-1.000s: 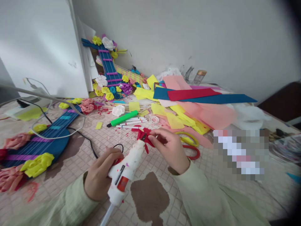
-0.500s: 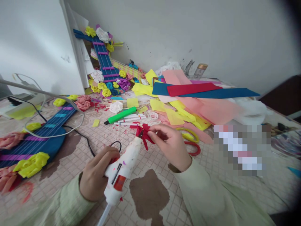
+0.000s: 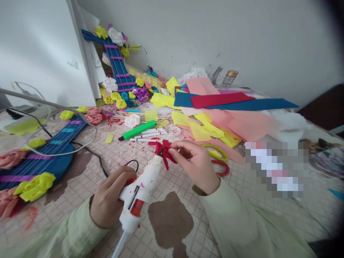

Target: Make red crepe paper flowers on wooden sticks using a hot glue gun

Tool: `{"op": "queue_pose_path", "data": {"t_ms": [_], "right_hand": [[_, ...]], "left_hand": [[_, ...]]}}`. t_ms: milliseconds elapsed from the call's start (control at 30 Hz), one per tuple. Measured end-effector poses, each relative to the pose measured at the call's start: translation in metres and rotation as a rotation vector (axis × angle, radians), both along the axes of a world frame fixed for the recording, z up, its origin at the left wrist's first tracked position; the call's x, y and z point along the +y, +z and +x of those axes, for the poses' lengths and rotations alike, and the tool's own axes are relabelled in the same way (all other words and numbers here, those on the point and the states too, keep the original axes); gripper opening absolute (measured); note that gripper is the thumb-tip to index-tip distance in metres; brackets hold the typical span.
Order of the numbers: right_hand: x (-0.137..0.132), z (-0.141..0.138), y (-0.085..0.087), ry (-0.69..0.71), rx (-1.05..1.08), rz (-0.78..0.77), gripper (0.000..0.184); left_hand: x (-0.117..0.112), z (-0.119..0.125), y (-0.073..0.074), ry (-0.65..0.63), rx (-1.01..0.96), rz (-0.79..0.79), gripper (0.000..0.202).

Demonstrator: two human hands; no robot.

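- Grey wall backs a cluttered worktop (image 3: 80,190) covered by a pink tile-patterned cloth. Loose sheets of coloured paper (image 3: 236,122) pile up at 1 o'clock, and a blue cardboard guitar (image 3: 40,161) lies at 9 o'clock.
- Left hand (image 3: 110,200) is closed around the grip of a white plastic hot glue gun (image 3: 142,186), its nozzle aimed toward 1 o'clock.
- Right hand (image 3: 195,163) pinches a small red crepe-paper flower (image 3: 164,151) between thumb and fingertips, near the centre just above the worktop and against the nozzle tip.
- Flower looks light, soft and easily crushed. It is probably best held gently by the petals on its 3 o'clock side, away from the hot tip.
- Green marker pen (image 3: 138,130) lies at 11 o'clock from the flower.
- Yellow-and-red-handled scissors (image 3: 219,161) lie at 3 o'clock from the flower.
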State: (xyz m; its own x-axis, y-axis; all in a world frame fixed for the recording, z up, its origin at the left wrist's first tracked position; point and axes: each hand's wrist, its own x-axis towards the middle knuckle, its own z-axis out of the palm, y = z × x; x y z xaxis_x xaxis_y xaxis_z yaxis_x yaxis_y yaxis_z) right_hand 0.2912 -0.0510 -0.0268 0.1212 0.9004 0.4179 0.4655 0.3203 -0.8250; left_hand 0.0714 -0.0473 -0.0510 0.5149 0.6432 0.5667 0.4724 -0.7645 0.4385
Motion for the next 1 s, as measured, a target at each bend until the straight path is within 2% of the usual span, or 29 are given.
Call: {"op": "queue_pose_path", "data": {"t_ms": [367,1000], "right_hand": [[0.0,0.0002,-0.0007,-0.005,0.008,0.0,0.007],[-0.0004,0.0008,-0.0015,-0.015,-0.001,-0.013,0.008]], "left_hand": [[0.0016,-0.001,-0.0032,-0.011,-0.026,0.005,0.012],[-0.0035,0.0044,0.0021,0.021,-0.017,-0.059,0.013]]}}
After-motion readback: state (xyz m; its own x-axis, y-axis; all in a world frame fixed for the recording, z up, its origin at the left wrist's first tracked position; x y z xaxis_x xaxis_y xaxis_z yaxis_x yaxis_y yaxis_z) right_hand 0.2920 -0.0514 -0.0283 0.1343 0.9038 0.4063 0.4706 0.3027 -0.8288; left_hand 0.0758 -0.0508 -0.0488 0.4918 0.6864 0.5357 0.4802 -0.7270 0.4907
